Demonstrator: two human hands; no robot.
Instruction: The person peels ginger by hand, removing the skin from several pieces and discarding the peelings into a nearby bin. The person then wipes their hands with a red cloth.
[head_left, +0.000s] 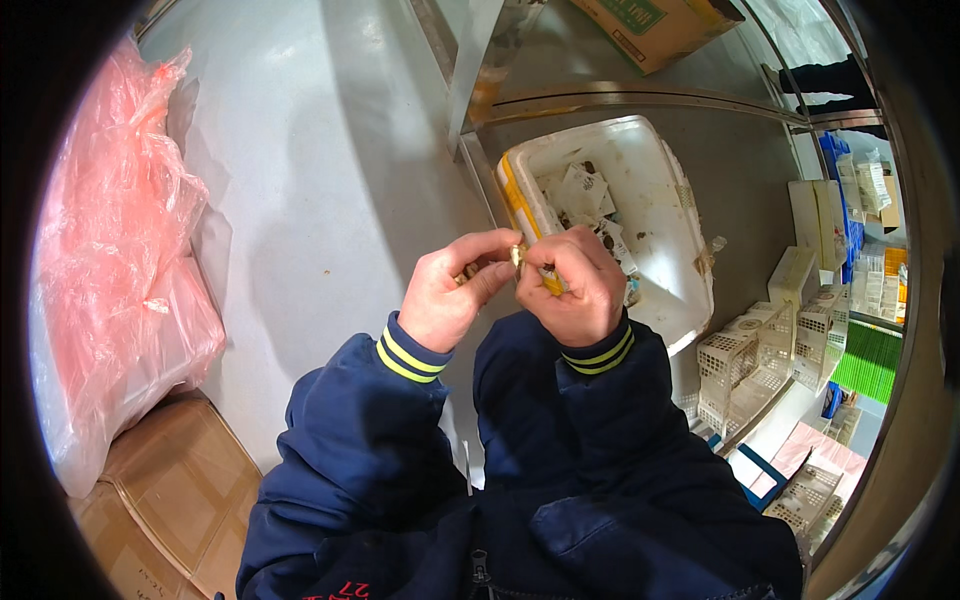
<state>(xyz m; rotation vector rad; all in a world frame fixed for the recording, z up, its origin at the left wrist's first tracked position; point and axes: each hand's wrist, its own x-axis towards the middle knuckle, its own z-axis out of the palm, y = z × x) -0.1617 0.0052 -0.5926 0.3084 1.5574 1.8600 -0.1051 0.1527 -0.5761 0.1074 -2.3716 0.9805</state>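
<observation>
My left hand (457, 285) pinches a small pale yellowish piece (517, 255) between thumb and forefinger. A few brownish, nut-like pieces (466, 274) sit in the curl of its other fingers. Beside it, nearly touching, my right hand (574, 281) has its fingertips closed at the same pale piece; what lies inside its fist is mostly hidden. Both hands are above the near left rim of a white foam box (660, 277) with a strip of yellow tape. Inside the box lie white cards or paper pieces (583, 191) with handwriting, among dark scraps.
Pink plastic film (127, 247) covers something at the left, above a taped cardboard box (180, 480). A metal frame bar (476, 67) stands beyond my hands, another cardboard box (660, 30) behind it. White perforated baskets (750, 352) and foam boxes (793, 277) stand at the right.
</observation>
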